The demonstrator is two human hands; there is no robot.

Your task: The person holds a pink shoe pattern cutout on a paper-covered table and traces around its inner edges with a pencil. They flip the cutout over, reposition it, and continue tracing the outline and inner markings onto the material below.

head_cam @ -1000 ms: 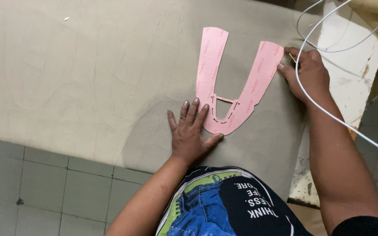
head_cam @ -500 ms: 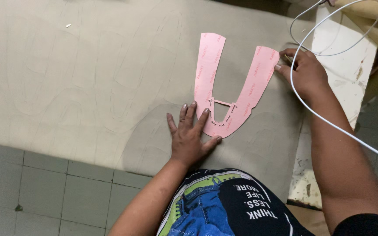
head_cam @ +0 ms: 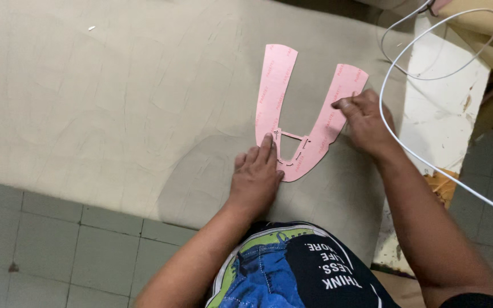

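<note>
On the beige sheet (head_cam: pixel 115 97) spread across the work surface lies a pink U-shaped template (head_cam: pixel 292 111), flat, its two arms pointing away from the person and its rounded base toward them, with a thin cut-out bar crossing between the arms near the base. Small printed marks run along both arms, too small to make out. Pressing down on the base is the left hand (head_cam: pixel 256 178), fingers stretched out flat and gripping nothing, the fingertips lying over the template's lower left edge and hiding part of it. At the outer edge of the right arm of the template sits the right hand (head_cam: pixel 366 121), fingers curled with the tips pinched together against the pink edge; whether they hold anything small cannot be told. A white cable (head_cam: pixel 397 134) loops over a white, stained board (head_cam: pixel 449 114) at the right and passes out of view. Grey floor tiles (head_cam: pixel 47 239) show at lower left.
</note>
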